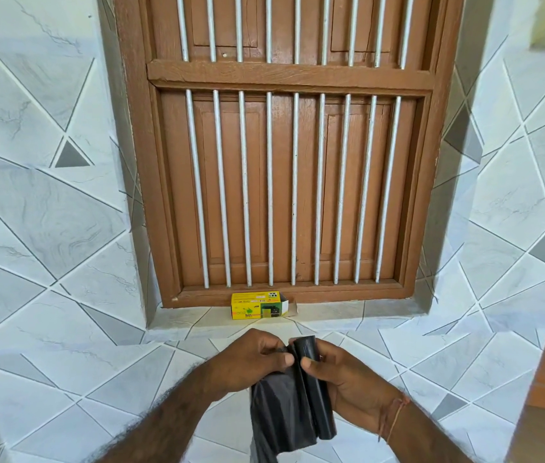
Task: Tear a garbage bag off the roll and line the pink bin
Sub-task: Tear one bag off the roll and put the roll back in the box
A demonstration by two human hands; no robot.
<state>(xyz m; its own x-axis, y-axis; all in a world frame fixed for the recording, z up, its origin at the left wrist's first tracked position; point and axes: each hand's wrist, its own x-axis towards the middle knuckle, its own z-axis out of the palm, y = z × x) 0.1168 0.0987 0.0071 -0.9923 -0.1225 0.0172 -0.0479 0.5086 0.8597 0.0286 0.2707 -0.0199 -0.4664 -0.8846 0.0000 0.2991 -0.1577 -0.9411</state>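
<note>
Between my grips, a thin black plastic garbage bag (284, 409) hangs limp, light and slippery; left hand (251, 360) pinches its edge, right hand (344, 379) clasps the tight black cylindrical roll (314, 385).

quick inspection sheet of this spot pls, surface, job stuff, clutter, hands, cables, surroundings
surface: tiled ledge under the window, box on it
job's things: black bag roll with unrolled bag hanging; pink bin not in view
clutter: open yellow box
hands: left hand pinches the bag, right hand grips the roll
cables: nothing seen
surroundings: brown barred window, tiled walls
</note>
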